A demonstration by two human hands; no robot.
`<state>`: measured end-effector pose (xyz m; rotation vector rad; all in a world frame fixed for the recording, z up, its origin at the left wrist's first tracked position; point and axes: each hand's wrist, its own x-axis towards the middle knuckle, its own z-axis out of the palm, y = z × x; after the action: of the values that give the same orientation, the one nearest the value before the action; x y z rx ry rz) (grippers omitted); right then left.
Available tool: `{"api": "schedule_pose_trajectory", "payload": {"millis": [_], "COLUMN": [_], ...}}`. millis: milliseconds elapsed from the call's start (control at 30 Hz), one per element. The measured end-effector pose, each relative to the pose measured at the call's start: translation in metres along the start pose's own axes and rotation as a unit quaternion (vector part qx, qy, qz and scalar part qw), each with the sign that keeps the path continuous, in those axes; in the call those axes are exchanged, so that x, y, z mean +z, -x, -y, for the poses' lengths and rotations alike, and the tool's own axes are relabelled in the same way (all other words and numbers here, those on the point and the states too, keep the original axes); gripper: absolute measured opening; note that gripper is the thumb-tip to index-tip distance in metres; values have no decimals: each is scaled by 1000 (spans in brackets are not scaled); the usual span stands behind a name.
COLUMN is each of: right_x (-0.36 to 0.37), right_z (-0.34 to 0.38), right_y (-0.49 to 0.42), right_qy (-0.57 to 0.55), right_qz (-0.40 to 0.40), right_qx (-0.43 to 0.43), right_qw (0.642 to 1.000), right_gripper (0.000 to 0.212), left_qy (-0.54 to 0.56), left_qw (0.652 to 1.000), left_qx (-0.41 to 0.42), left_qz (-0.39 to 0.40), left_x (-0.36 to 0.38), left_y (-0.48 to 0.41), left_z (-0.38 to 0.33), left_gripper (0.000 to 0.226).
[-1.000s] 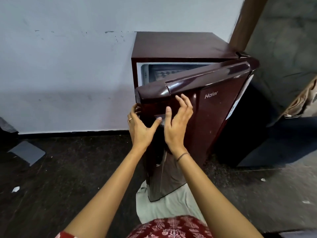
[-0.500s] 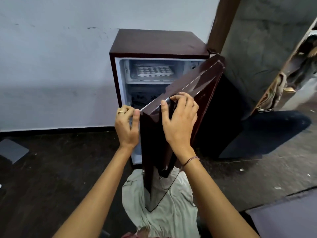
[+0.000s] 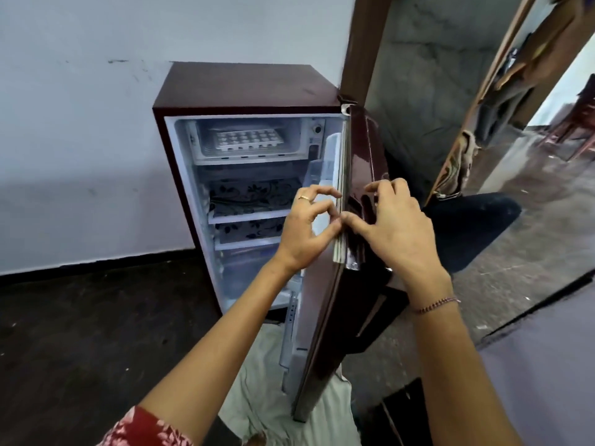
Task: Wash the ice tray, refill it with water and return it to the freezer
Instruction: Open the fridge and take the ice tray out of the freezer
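A small maroon fridge [image 3: 238, 85] stands against the white wall with its door [image 3: 335, 310] swung wide open toward me. A white ice tray [image 3: 247, 140] lies flat in the freezer compartment at the top. My left hand [image 3: 306, 230] touches the inner edge of the door with its fingertips, fingers curled. On the door's outer face, my right hand [image 3: 396, 226] rests with fingers spread, its thumb at the door's edge. Neither hand holds the tray.
Below the freezer are two shelves with black flower-patterned liners [image 3: 251, 194]. A pale cloth [image 3: 267, 400] lies on the dark floor under the door. A brown door frame [image 3: 363, 49] and an open doorway [image 3: 515, 188] are to the right.
The fridge door has swung from nearly closed to wide open, uncovering the freezer and the ice tray. Both hands moved with the door's edge, and the view shifted left.
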<state>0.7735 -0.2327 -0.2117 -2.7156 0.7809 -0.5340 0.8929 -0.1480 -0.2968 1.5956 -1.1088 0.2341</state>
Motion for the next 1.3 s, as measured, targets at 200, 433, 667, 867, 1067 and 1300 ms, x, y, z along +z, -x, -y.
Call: {"api": "schedule_pose_trajectory", "payload": {"millis": [200,433,667,867,1067,1300], "right_x": [-20,-26,2,5,-1,-4], "right_z": [-36,-72,-118,-159,-185,-198], "right_y": [1,2,0,-16,-26,-30], "right_qy": [62,135,213,256,289,278], "right_qz": [2,-17,-159,-230,-216,-205], "right_qx": [15,92,164,162,145,134], "right_qw": [998,986,950,925,921,929], "right_gripper": [50,42,51,47,46,49], "left_qy": [19,-121,-214,-227,-223,-247], "left_qw": [995,966,943,938,940,929], "left_qx": [46,146,186,184,171,177], "left_qz": [91,177,171,185,195,214], "left_x": [43,90,140,170,188,186], "left_y": [-37,-66,-78,-86,-92,-98], "left_z": [-5,-7,-12,-13,-17,-20], "left_gripper": [45,51,56,59,60,61]}}
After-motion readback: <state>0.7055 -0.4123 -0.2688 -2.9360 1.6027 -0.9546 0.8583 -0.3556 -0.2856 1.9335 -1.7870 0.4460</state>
